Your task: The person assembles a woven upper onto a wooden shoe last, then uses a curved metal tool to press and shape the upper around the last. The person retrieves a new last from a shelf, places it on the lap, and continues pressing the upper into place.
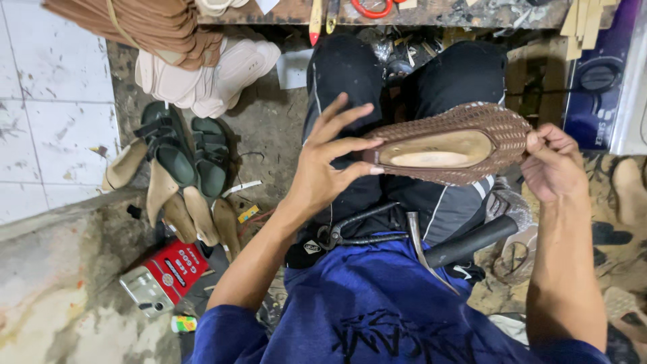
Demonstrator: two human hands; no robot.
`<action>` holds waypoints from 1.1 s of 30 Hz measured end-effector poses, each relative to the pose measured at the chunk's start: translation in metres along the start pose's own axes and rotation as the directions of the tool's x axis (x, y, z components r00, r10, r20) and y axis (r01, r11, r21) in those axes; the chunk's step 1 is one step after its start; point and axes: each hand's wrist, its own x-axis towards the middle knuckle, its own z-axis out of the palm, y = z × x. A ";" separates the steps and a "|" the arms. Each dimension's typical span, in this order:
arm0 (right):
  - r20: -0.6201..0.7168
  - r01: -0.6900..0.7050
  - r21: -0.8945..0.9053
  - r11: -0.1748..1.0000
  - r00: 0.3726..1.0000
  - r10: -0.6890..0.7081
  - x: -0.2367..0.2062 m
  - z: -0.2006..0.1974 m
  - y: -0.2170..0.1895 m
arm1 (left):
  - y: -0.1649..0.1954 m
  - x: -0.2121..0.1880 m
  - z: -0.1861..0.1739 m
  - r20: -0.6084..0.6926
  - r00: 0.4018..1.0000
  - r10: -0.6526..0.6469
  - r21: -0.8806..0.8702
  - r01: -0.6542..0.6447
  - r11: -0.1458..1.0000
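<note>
I see my left hand (322,168) spread wide, fingers apart, with the thumb and fingertips pressed against the near end of a brown woven-mesh shoe upper stretched over a pale wooden last (450,143). The shoe is held sole side up over my dark-trousered knees (350,74), level between both hands. My right hand (554,162) has its fingers curled together, pinching the mesh edge at the other end.

On my lap lie dark metal pincers (350,229) and a hammer with a black handle (465,244); the hammer's head is hard to make out against the cloth.

On the floor to my left sits a red flat rectangular tin with pale lettering (176,267), and touching it a silvery flat tin (145,291). A small round can with a green and yellow label (182,324) lies just below them, partly cut off by my blue sleeve (232,334). A small yellow tag (247,214) lies near the tan leather sole pieces (195,216), beside a pair of dark green strapped sandals (189,148). Cream moulded soles (209,77) are stacked under a bundle of brown strips (148,23), which the top edge crops.

At right, a dark blue appliance with a round black knob (596,87) bears a white label I cannot read clearly. Red-handled scissors (371,7) on the bench are mostly cut off.
</note>
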 end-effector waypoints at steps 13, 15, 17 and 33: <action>-0.081 0.043 -0.006 0.999 0.996 -0.044 -0.019 0.010 0.006 | -0.032 -0.004 0.021 0.012 0.999 -0.041 0.100 0.039 0.994; -0.077 0.056 -0.006 0.998 0.995 -0.057 -0.023 0.021 0.001 | -0.037 -0.006 0.022 0.023 0.998 -0.050 0.065 0.049 0.997; -0.086 0.049 -0.017 0.999 0.995 -0.050 -0.026 0.029 -0.002 | -0.040 -0.007 0.023 0.033 0.998 -0.058 0.048 0.057 0.997; 0.381 -0.259 0.270 0.927 0.913 0.144 0.027 0.017 0.031 | 0.076 -0.040 0.069 -0.009 1.000 0.007 -0.261 -0.009 0.965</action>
